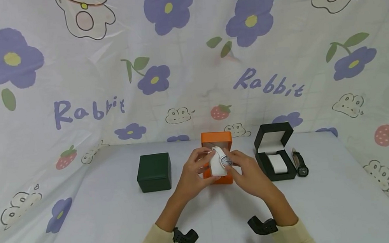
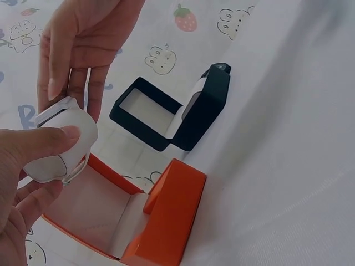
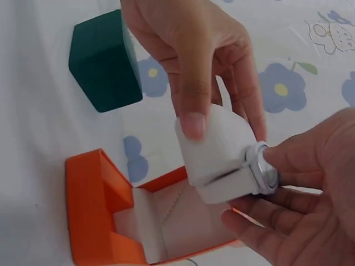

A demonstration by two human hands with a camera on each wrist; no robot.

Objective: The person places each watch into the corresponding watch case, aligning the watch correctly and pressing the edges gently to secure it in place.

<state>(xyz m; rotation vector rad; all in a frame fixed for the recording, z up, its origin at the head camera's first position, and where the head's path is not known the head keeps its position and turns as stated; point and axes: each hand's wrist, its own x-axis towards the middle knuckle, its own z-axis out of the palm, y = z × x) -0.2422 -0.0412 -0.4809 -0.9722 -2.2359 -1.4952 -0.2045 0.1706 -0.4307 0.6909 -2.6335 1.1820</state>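
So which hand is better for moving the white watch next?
Probably the right hand: its thumb and fingers are already at the white watch. The left hand grips the white cushion, so it seems better for holding that steady.

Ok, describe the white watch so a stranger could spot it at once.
On the table, find the open orange box. Over it, the left hand grips a white cushion; the right hand pinches the white watch against it. Unlike the dark watch nearby, its strap is white.
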